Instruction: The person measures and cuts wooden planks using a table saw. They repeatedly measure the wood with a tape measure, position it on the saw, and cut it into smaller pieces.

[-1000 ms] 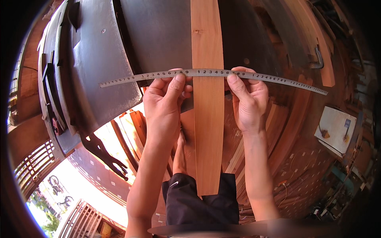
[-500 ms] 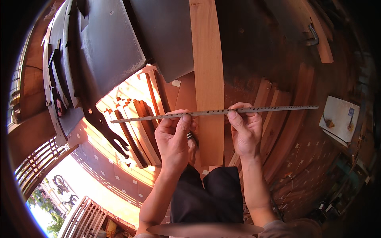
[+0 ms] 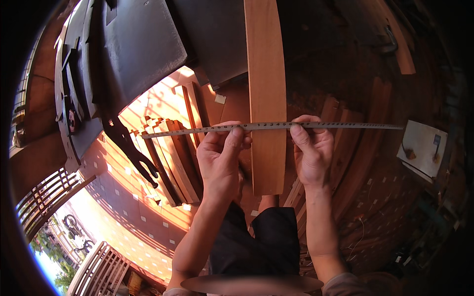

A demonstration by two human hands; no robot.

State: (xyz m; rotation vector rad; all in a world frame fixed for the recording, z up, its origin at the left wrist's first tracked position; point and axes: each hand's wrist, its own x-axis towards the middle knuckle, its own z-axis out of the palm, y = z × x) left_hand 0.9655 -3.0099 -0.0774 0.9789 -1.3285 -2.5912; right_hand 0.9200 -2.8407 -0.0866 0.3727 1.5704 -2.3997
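Left hand (image 3: 220, 159) pinched metal ruler (image 3: 269, 126) left of wooden board (image 3: 267, 89); right hand (image 3: 316, 157) pinched it right of board; ruler crossed board.

The far end of the board (image 3: 266, 74) is cut off by the picture's edge, and the ruler (image 3: 269, 126) covers a strip of it. The ruler's end marks are too small to read. Behind it, fingers of the left hand (image 3: 220, 163) and right hand (image 3: 314, 153) are partly hidden. The left forearm (image 3: 197, 237) covers some of the shorts (image 3: 276, 237). A blurred oval (image 3: 252, 285) at the near edge cannot be identified.
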